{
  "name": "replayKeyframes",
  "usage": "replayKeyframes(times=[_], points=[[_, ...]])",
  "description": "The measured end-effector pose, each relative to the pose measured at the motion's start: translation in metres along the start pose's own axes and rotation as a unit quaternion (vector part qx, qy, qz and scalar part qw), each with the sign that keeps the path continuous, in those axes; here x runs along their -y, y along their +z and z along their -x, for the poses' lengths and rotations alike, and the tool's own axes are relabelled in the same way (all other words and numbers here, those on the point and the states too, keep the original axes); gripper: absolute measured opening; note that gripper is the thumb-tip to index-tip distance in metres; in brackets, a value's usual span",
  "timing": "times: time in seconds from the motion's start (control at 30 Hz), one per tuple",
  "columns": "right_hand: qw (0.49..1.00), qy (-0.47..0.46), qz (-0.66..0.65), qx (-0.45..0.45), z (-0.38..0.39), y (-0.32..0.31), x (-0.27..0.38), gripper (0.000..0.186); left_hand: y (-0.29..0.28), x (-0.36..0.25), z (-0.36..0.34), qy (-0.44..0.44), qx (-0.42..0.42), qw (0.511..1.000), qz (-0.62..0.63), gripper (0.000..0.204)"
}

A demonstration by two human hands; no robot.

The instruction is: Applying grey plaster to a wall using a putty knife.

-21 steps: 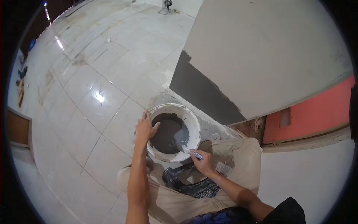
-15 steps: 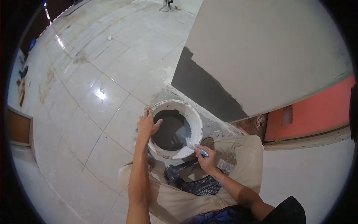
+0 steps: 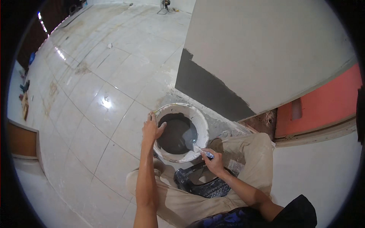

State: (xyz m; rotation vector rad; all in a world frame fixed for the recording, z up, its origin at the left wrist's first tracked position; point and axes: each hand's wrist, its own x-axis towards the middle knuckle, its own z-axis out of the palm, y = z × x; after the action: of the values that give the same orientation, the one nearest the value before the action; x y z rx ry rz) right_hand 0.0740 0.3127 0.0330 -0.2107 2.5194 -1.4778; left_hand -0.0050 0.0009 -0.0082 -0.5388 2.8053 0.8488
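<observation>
Between my knees stands a round white bucket (image 3: pixel 203 125) with a plaster-crusted rim and a dark grey wet mix (image 3: pixel 174 135) inside. My left hand (image 3: pixel 153 129) grips its left rim, thumb inside and fingers over the outer side. In my right hand (image 3: pixel 213 162) is a small tool with a blue-and-white handle (image 3: pixel 208 154). Its pale head reaches over the near right rim to the edge of the mix. Whether that head is a blade or a brush I cannot make out.
A large pale wall face (image 3: pixel 266 49) rises at the right, its lower left corner coated dark grey (image 3: pixel 211 85). Beside it is a salmon-red panel (image 3: pixel 319 110). A spattered black plastic object (image 3: pixel 205 190) lies between my legs. Glossy white tiles (image 3: pixel 110 83) spread to the left.
The whole view has shifted slightly. My left hand keeps its grip on the rim, and the tool head in my right hand stays near the bucket's near right edge.
</observation>
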Motion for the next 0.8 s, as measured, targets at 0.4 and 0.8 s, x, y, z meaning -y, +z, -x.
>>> replayKeyframes(times=[0.4,0.8], points=[[0.988,-0.128,-0.060,-0.068,-0.008,0.007,0.026,0.018,-0.010,-0.004,0.006,-0.001,0.018,1.000,0.001,0.097],[0.998,-0.018,-0.056,-0.025,0.008,0.016,0.000,0.020,-0.010,-0.001,0.007,-0.002,-0.005,1.000,0.002,0.095]])
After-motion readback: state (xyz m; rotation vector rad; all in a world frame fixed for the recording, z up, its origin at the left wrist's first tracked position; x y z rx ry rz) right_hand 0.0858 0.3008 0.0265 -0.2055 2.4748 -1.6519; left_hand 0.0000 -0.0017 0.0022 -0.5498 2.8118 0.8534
